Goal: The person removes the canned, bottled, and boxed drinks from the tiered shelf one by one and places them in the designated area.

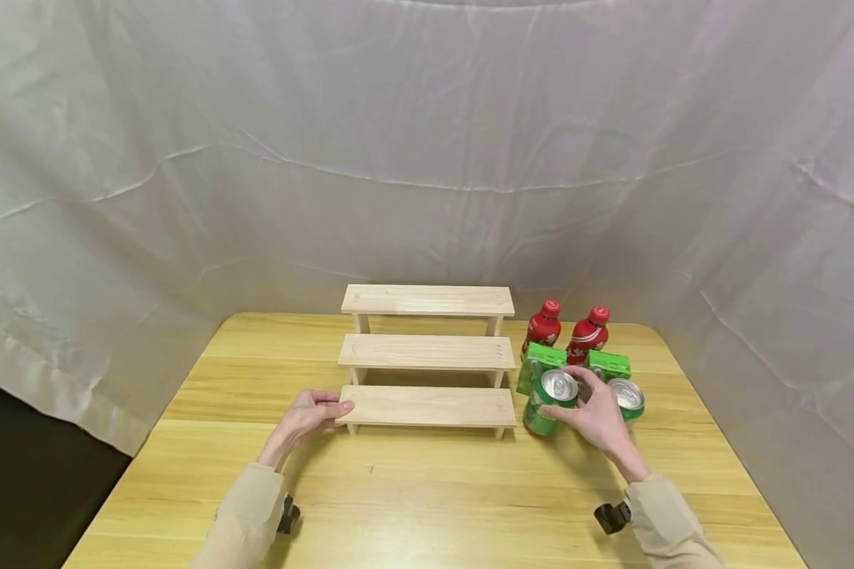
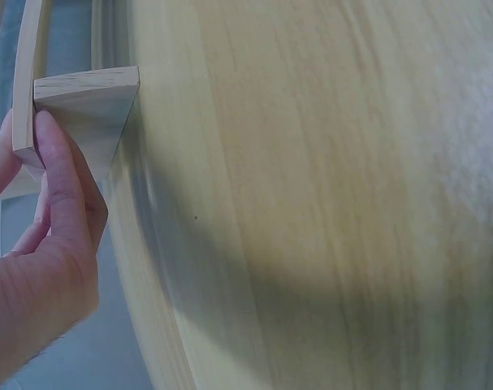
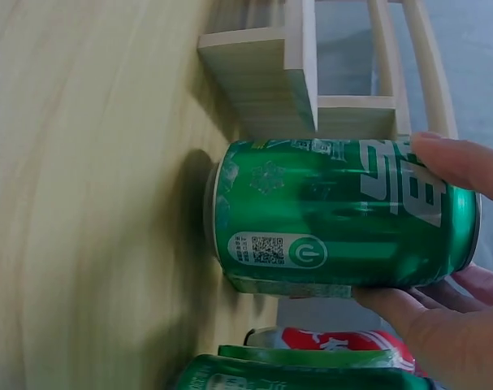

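A three-step wooden display rack [image 1: 427, 405] stands on the table. My left hand [image 1: 311, 415] pinches the left end of its lowest shelf [image 2: 24, 89], thumb on top and fingers beneath. To the right of the rack, my right hand [image 1: 598, 411] grips a green soda can [image 1: 543, 415] near its top, thumb on one side and fingers on the other. In the right wrist view the green can [image 3: 335, 211] looks upright, with its base at or very near the tabletop. A second green can [image 1: 628, 397] stands just right of that hand, partly hidden by it.
Behind the cans are two green cartons [image 1: 544, 356] and two red bottles [image 1: 543, 325], grouped by the rack's right end. The wooden table [image 1: 427, 506] spreads in front. A pale curtain [image 1: 427, 158] hangs around the back and sides.
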`<move>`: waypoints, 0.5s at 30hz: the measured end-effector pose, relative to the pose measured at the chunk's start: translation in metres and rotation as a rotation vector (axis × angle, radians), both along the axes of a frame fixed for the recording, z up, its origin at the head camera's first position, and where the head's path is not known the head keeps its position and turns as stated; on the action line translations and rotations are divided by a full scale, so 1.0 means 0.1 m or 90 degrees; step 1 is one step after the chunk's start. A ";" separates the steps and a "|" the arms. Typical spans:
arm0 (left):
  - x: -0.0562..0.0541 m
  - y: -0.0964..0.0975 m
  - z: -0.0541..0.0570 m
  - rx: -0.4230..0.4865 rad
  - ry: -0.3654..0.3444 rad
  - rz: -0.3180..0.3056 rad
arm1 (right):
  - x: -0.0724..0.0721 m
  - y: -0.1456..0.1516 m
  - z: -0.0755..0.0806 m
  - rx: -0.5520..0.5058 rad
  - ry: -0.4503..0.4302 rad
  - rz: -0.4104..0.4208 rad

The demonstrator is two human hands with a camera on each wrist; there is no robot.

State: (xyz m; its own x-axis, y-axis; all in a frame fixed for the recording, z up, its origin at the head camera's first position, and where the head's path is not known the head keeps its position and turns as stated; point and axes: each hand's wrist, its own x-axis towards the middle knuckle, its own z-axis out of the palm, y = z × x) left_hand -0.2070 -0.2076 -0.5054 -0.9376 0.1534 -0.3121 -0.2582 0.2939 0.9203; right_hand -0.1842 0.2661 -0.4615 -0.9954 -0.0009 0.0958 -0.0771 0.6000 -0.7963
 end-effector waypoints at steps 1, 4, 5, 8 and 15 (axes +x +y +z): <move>0.00 0.00 0.00 0.000 -0.001 0.000 | 0.00 0.00 -0.01 0.004 0.001 -0.003; 0.00 0.00 0.00 0.006 0.001 -0.004 | 0.01 0.00 -0.04 0.011 0.003 -0.008; 0.00 0.00 0.00 0.007 0.002 -0.005 | 0.01 0.00 -0.05 0.012 0.003 -0.010; 0.00 0.00 0.00 0.009 0.001 -0.006 | 0.01 0.00 -0.07 0.009 0.001 -0.011; -0.02 -0.01 0.00 0.024 -0.009 0.006 | -0.01 0.02 -0.13 0.026 0.014 -0.004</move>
